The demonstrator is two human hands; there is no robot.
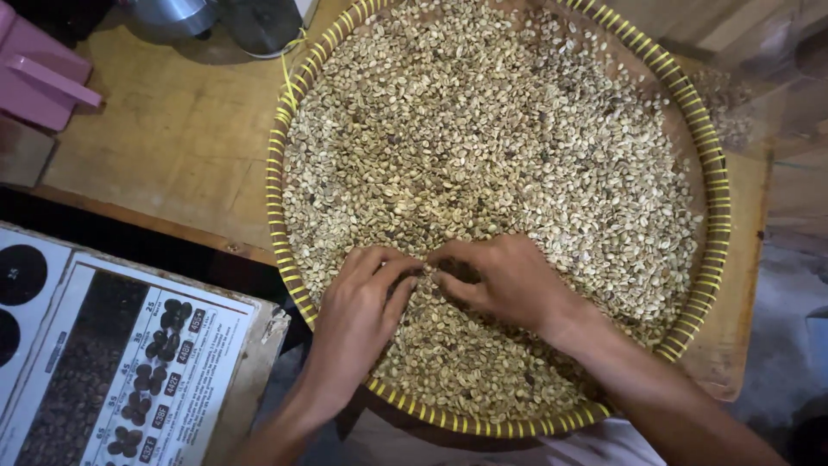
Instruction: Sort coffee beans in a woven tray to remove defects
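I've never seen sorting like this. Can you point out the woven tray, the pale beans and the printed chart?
woven tray (714, 185): head view, on its yellow-bound right rim.
pale beans (483, 129): head view, middle of the heap.
printed chart (129, 371): head view, on its panel of dark bean pictures, lower left.

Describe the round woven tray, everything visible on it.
The round woven tray is shallow and wide, its rim bound with yellow and dark strands. It lies flat on a wooden table, its near edge overhanging. Pale green-beige beans cover nearly all of it; a bare woven patch shows at the upper right. The left hand and right hand rest in the beans near the front, fingertips meeting. The top edge is cut off.
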